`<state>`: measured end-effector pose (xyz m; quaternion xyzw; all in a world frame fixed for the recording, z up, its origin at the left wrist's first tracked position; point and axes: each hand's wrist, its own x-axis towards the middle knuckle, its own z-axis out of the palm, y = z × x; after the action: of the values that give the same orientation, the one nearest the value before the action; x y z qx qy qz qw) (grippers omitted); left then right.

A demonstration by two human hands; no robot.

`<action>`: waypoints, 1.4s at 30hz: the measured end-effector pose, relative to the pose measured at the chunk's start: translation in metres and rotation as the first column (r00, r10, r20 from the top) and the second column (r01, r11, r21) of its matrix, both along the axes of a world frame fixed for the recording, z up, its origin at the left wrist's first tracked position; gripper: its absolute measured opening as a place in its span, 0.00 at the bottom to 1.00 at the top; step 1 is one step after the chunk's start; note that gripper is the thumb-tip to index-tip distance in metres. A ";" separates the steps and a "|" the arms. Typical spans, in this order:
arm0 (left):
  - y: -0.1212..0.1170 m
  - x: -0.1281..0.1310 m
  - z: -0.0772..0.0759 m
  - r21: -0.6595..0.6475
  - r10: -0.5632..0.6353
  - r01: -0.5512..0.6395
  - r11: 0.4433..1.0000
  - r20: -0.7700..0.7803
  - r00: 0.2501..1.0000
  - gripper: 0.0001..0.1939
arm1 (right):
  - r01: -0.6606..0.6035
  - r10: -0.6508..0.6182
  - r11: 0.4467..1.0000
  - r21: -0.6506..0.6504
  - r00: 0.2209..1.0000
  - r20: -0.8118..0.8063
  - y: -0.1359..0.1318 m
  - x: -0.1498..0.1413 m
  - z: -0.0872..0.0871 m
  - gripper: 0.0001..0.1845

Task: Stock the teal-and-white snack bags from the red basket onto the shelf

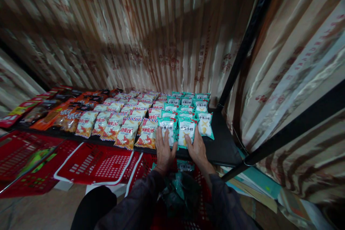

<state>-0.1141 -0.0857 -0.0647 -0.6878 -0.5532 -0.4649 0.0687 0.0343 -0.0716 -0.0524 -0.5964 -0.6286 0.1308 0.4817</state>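
Note:
My left hand (164, 151) lies flat, fingers apart, on the front edge of a teal snack packet (167, 125). My right hand (198, 149) rests the same way against the neighbouring teal packet (186, 129). Both packets head rows of teal packets (188, 106) on a black shelf (223, 147). To their left lie rows of red-and-white striped packets (129, 129). Neither hand grips anything.
Orange and red packets (61, 115) fill the shelf's left part. Red plastic baskets (94, 163) stand below the shelf front; one under my arms holds teal packets (180, 187). Striped curtain fabric (161, 36) hangs behind. Black frame bars (283, 133) cross at the right.

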 end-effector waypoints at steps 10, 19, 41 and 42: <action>0.002 -0.001 0.000 0.007 0.003 -0.003 1.000 -0.074 0.997 0.33 | 0.018 -0.018 0.999 -0.029 1.000 -0.004 0.001 0.002 -0.001 0.39; 0.005 -0.003 -0.003 -0.003 -0.023 0.023 1.000 -0.062 0.998 0.33 | 0.016 -0.016 1.000 -0.010 1.000 -0.021 0.003 0.002 -0.003 0.39; 0.008 -0.006 -0.009 0.051 -0.035 0.037 0.998 -0.036 0.999 0.37 | 0.049 -0.042 0.993 0.108 0.997 -0.068 0.004 -0.002 -0.009 0.42; 0.007 -0.006 -0.008 0.051 -0.041 0.043 0.998 -0.035 0.999 0.36 | 0.050 -0.043 0.992 0.119 0.997 -0.060 0.003 -0.002 -0.008 0.42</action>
<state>-0.1197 -0.0785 -0.0731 -0.7049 -0.5252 -0.4689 0.0861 0.0326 -0.0689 -0.0609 -0.5768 -0.6072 0.0984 0.5375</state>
